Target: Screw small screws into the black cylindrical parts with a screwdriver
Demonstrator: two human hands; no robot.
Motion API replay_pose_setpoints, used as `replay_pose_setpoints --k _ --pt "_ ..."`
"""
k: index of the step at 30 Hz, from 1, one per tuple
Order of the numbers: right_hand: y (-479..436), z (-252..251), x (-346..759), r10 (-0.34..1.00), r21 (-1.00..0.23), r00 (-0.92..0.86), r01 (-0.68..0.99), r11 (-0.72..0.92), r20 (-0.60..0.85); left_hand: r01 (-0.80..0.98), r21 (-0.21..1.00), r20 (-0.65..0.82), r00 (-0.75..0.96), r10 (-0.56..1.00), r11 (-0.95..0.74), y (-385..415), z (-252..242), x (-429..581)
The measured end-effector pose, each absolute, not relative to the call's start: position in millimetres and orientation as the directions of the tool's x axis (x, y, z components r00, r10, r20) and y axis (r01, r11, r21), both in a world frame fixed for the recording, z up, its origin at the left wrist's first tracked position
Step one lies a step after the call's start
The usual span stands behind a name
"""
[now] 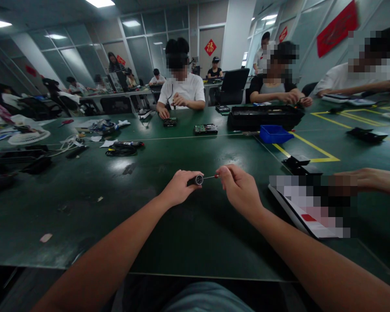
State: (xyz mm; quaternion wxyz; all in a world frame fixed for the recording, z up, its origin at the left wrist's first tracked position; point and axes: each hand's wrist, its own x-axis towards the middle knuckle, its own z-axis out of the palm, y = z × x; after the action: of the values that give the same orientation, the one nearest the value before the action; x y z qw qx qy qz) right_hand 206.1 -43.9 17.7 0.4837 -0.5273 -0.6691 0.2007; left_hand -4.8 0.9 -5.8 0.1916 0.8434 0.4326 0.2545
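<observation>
My left hand (179, 187) is closed around a small black cylindrical part (199, 179), whose round end faces me. My right hand (238, 186) pinches a thin screwdriver (211, 177) by its red handle end. Its slim metal shaft points left and reaches the side of the black part; whether the tip touches or enters it I cannot tell. Both hands are held over the green table (195, 242), close to each other. Most of the black part is hidden by my left fingers.
Ahead lie a coiled black cable (121, 148), a hard drive (206, 129), a blue bin (275, 134) and a long black housing (264, 117). At right, a co-worker's hand (365, 180) is near a white-edged, partly blurred object (290, 212). Other people work across the table.
</observation>
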Motion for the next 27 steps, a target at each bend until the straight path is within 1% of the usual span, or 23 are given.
replay_pose_setpoints --k 3,9,12,14,18,20,22,25,27 --pt "-43 17 207 0.904 -0.776 0.024 0.523 0.352 0.426 0.626 0.552 0.265 0.494 0.828 -0.55 1 -6 -5" --pt "-45 16 206 0.894 -0.78 -0.037 0.472 0.41 0.447 0.623 0.586 0.269 0.453 0.85 -0.518 2 -7 -5" --pt "-44 15 205 0.896 -0.81 0.002 0.429 0.4 0.444 0.618 0.595 0.279 0.441 0.853 -0.514 2 -7 -5" --pt "-42 13 204 0.906 -0.862 0.066 0.344 0.373 0.418 0.62 0.603 0.289 0.417 0.862 -0.502 2 -6 -5" --pt "-33 4 201 0.935 -0.947 0.15 0.078 0.313 0.322 0.616 0.608 0.301 0.404 0.864 -0.5 1 -4 -5" --pt "-29 0 201 0.949 -0.958 0.169 -0.067 0.28 0.265 0.604 0.596 0.33 0.418 0.847 -0.53 2 -2 -6" --pt "-25 -3 201 0.964 -0.956 0.178 -0.184 0.229 0.197 0.6 0.556 0.36 0.448 0.818 -0.574 4 -1 -7" --pt "-20 -5 203 0.978 -0.959 0.188 -0.248 0.137 0.091 0.64 0.483 0.339 0.493 0.802 -0.597 8 -2 -9" --pt "-18 -7 204 0.971 -0.971 0.228 -0.208 0.122 0.074 0.677 0.457 0.292 0.499 0.816 -0.577 10 -4 -10"
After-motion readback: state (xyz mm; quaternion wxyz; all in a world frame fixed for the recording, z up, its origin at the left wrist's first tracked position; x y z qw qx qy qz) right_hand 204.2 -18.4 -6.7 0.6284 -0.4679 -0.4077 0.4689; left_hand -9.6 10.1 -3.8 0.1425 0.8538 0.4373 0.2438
